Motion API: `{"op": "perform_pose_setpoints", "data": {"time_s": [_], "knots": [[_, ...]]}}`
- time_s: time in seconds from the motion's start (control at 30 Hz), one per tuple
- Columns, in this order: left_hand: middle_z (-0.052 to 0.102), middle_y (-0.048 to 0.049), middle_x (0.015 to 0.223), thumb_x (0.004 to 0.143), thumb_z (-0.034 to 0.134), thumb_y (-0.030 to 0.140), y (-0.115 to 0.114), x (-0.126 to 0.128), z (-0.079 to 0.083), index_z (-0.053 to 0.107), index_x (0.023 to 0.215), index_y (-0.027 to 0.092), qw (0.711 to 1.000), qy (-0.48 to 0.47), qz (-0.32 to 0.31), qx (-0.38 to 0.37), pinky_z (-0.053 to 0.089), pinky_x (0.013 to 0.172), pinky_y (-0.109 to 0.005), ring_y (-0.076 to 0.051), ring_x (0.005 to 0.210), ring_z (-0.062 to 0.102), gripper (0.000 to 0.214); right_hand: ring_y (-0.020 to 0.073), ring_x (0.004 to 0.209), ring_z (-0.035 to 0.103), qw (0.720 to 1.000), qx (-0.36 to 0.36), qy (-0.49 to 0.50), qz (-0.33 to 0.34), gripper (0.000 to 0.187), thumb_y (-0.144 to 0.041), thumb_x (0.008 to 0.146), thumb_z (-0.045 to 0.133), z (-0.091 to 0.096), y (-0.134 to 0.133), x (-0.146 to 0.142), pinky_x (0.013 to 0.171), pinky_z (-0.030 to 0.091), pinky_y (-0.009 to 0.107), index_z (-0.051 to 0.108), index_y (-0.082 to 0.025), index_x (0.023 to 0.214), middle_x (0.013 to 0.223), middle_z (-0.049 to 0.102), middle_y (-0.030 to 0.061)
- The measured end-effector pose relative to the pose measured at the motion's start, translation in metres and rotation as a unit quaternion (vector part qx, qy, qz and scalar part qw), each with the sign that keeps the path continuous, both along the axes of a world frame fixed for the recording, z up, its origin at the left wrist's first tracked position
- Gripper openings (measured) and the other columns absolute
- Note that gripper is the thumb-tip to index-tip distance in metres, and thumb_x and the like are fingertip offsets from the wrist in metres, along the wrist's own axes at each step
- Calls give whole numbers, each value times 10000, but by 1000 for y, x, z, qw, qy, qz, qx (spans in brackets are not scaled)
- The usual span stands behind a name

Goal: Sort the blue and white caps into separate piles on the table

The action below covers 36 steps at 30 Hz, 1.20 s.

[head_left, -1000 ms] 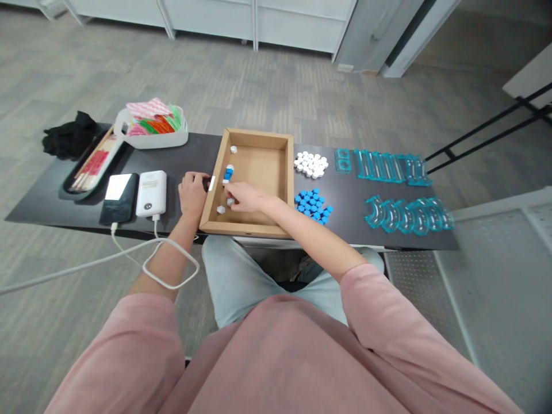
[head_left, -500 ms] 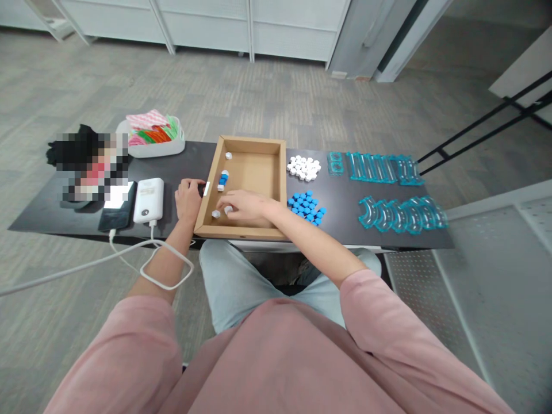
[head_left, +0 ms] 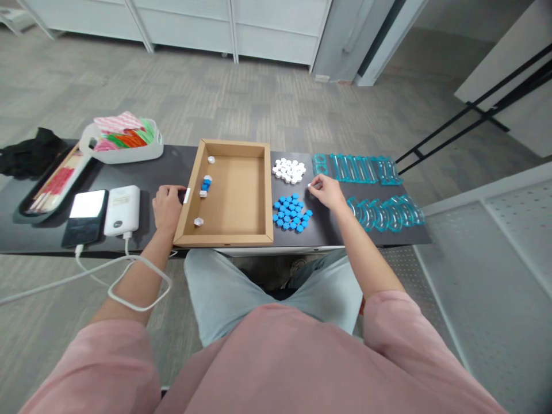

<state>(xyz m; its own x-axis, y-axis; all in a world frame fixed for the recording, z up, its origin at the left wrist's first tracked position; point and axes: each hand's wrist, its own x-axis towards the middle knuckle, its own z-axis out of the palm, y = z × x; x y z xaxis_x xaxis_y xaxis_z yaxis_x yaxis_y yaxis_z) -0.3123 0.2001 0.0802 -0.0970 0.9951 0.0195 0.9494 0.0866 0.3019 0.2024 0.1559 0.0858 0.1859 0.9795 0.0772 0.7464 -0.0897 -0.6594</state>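
My right hand (head_left: 326, 191) is over the table, right of the white pile, with thumb and forefinger pinching a small white hexagonal piece (head_left: 309, 185). My left hand (head_left: 167, 207) rests at the outer left wall of a shallow cardboard box (head_left: 266, 192). Its fingers curl round a small black object (head_left: 181, 196) against that wall; the kind cannot be made out. Inside the box, white hexagonal pieces lie near the left wall, one at the back (head_left: 211, 160) and one at the front (head_left: 198, 222). Between them is a short row of blue (head_left: 206, 184) and white pieces.
Right of the box lie a pile of white pieces (head_left: 288, 171) and a pile of blue pieces (head_left: 292, 213). Teal-edged clear plastic parts (head_left: 383, 214) are at the right. A power bank (head_left: 122, 210), a phone (head_left: 85, 215), cables and a white basket (head_left: 133, 154) stand left.
My right hand has moved from inside the box to the right, past the piles, with a white piece in its fingers. One white piece no longer lies at the box's front. My left hand stays at the wall.
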Motion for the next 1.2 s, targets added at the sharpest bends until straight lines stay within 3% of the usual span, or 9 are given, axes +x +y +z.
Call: {"op": "perform_pose_setpoints", "data": {"time_s": [0.1,0.27,0.43,0.6,0.73,0.83,0.9,1.03,1.2], "knots": [[680,-254,1604,1116,611,250,-1,1,2,748,1523,134,1000,3,6,-2,513,1304,-550,-429,1517,641,445,239,837,725,1000,-3,-8,-3,170,-243,904,791,-14,5,1,974,622,432,628,-280,872,956,757,44],[673,-257,1602,1111,626,238,-3,3,5,742,1517,145,1000,8,7,-2,510,1307,-552,-433,1527,647,432,244,991,785,999,40,27,-25,160,-250,918,782,-32,22,-8,1009,677,452,637,-260,985,1296,702,128],[670,-250,1526,1086,647,248,-3,4,4,742,1472,146,1000,10,5,9,527,1251,-514,-427,1467,659,410,300,1134,752,996,78,40,-24,124,-248,896,698,-41,20,-8,968,703,476,644,-279,1004,1232,707,126],[680,-249,1497,1081,633,233,-3,4,3,760,1447,148,1000,4,7,18,545,1207,-501,-426,1443,661,397,276,1037,742,991,120,51,-24,96,-278,922,675,-24,7,-27,887,676,425,644,-285,1012,1151,739,93],[695,-254,1542,1091,601,241,-4,6,5,776,1444,181,1000,-1,11,19,530,1244,-504,-424,1480,656,399,243,969,734,975,147,66,155,103,-264,1039,682,8,8,-99,924,637,404,732,-252,1129,1135,783,77],[704,-257,1554,1089,588,233,-4,7,5,784,1446,188,1000,-4,12,21,526,1256,-515,-426,1483,662,410,242,1023,761,922,84,36,376,177,-214,1094,711,31,16,-183,967,620,389,801,-222,1246,1190,817,87],[709,-257,1550,1081,586,226,-5,7,5,785,1447,184,1000,-6,12,23,523,1259,-518,-423,1470,670,419,251,1114,788,881,24,-28,471,180,-172,1085,772,41,22,-239,1008,608,377,822,-204,1255,1265,840,108],[714,-252,1541,1073,585,214,-5,5,1,784,1446,193,999,-9,5,33,529,1260,-518,-419,1467,679,423,326,1233,825,841,-48,-181,508,120,-185,1098,802,42,30,-316,992,609,395,829,-144,1209,1362,862,203],[701,-266,1561,1085,568,215,-4,3,-2,785,1457,193,1000,-4,4,28,538,1253,-532,-435,1469,681,431,298,1134,824,854,-61,-183,483,100,-167,1039,821,37,29,-323,894,572,350,778,-198,1123,1257,887,153]]}}
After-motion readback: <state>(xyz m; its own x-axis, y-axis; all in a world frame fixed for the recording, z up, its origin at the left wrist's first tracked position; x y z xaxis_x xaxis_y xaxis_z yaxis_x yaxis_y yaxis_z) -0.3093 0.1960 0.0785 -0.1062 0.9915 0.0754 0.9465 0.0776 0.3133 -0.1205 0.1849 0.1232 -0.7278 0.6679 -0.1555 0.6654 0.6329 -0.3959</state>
